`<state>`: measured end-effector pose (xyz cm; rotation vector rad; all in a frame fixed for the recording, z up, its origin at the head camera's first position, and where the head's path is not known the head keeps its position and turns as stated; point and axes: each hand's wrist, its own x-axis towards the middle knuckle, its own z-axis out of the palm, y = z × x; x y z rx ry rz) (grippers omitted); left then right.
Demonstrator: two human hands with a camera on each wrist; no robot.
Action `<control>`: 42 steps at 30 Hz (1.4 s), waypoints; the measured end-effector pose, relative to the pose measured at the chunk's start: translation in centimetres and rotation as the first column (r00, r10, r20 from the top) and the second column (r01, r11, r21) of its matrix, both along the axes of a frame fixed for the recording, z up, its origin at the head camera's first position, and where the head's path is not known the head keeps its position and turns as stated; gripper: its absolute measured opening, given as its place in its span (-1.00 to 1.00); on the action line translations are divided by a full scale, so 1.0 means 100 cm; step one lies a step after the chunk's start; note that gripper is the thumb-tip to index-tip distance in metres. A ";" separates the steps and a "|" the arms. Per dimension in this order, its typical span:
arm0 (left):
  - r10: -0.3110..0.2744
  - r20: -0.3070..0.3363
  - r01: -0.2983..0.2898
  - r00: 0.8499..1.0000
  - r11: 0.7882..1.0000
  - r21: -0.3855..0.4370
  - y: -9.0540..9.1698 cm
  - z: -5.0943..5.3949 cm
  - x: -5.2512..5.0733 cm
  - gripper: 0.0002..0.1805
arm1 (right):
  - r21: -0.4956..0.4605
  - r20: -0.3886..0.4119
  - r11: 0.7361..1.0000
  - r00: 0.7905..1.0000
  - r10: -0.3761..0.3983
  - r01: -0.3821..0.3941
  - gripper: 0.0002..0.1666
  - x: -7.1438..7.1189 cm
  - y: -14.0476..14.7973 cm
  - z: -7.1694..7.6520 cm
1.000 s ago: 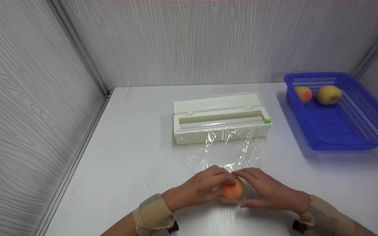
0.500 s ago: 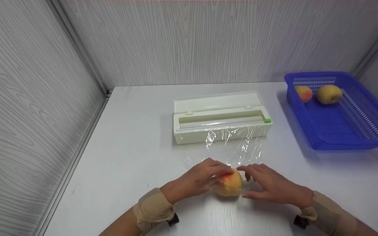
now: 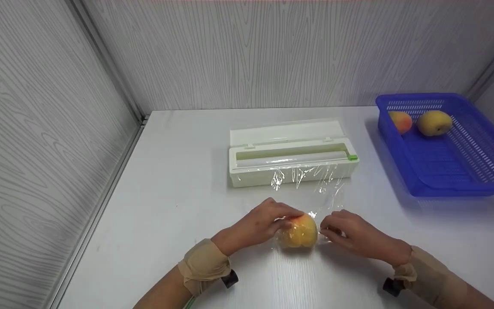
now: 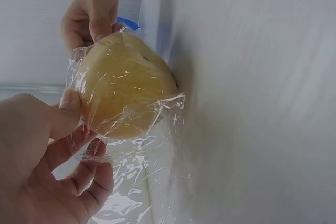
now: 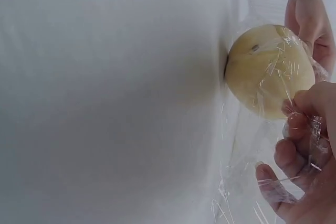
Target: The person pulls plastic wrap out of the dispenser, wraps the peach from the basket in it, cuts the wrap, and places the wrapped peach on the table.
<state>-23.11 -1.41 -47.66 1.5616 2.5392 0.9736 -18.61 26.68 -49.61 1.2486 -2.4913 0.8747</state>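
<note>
A yellow-and-red peach (image 3: 302, 231) stands on the table with clear film around it. My left hand (image 3: 260, 224) grips its left side, thumb and fingers on the film, as the left wrist view shows on the fruit (image 4: 121, 82). At the peach's right side, my right hand (image 3: 356, 235) pinches a gathered bit of film between thumb and fingers; creased film lies across those fingers in the right wrist view, beside the peach (image 5: 270, 72). From the peach, the film (image 3: 330, 197) runs back to a white dispenser box (image 3: 255, 177) with its lid raised.
A blue basket (image 3: 420, 189) stands at the right of the table, holding a peach (image 3: 402, 122) and a yellow fruit (image 3: 434, 123). A green slider (image 3: 352, 157) sits at the dispenser's right end. Wood-grain panels (image 3: 247, 51) rise behind and at the sides.
The peach has rolled a little toward the dispenser, with less red on top. My left hand has moved along with it. My right fingers have closed from a spread pose onto the film.
</note>
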 end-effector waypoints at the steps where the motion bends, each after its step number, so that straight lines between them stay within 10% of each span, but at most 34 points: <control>1: 0.006 0.021 -0.006 1.000 1.000 -0.013 0.001 0.000 -0.001 -0.58 | -0.021 0.039 1.000 0.999 0.014 -0.013 -0.92 -0.001 0.000 0.000; 4: 0.019 0.082 -0.016 0.996 0.999 -0.042 0.002 -0.001 -0.005 -0.59 | -0.069 0.231 0.998 0.973 0.021 -0.005 -0.90 -0.003 0.002 0.000; 8: 0.035 0.150 -0.027 0.988 0.998 -0.057 0.004 -0.002 -0.011 -0.61 | -0.057 0.457 0.994 0.887 -0.058 0.094 -0.76 -0.008 0.003 0.000; 14: 0.062 0.269 -0.046 0.961 0.997 -0.065 0.006 -0.005 -0.020 -0.61 | -0.018 0.587 0.982 0.798 -0.140 0.186 -0.65 -0.020 -0.001 -0.006; 26: 0.121 0.457 -0.096 0.881 0.992 -0.079 0.007 -0.011 -0.036 -0.64 | 0.062 0.604 0.967 0.763 -0.232 0.245 -0.68 -0.036 -0.008 -0.011; 34: 0.129 0.472 -0.103 0.872 0.991 -0.080 0.011 -0.011 -0.039 -0.63 | 0.162 0.623 0.970 0.744 -0.241 0.179 -0.71 -0.046 -0.010 -0.005; 36: 0.149 0.451 -0.142 0.880 0.989 -0.049 0.013 -0.012 -0.037 -0.64 | 0.172 0.630 0.971 0.739 -0.239 0.167 -0.70 -0.047 -0.010 -0.004; 38: 0.164 0.350 -0.177 0.922 0.984 0.004 0.016 -0.010 -0.032 -0.68 | 0.173 0.643 0.972 0.729 -0.235 0.160 -0.70 -0.047 -0.009 -0.005; 40: 0.165 0.150 -0.175 0.975 0.983 0.057 0.018 -0.009 -0.027 -0.77 | 0.175 0.647 0.972 0.725 -0.234 0.157 -0.70 -0.047 -0.009 -0.006; 42: 0.170 -0.122 -0.160 0.978 0.983 0.085 0.020 -0.007 -0.021 -0.86 | 0.174 0.644 0.972 0.728 -0.234 0.158 -0.69 -0.047 -0.008 -0.006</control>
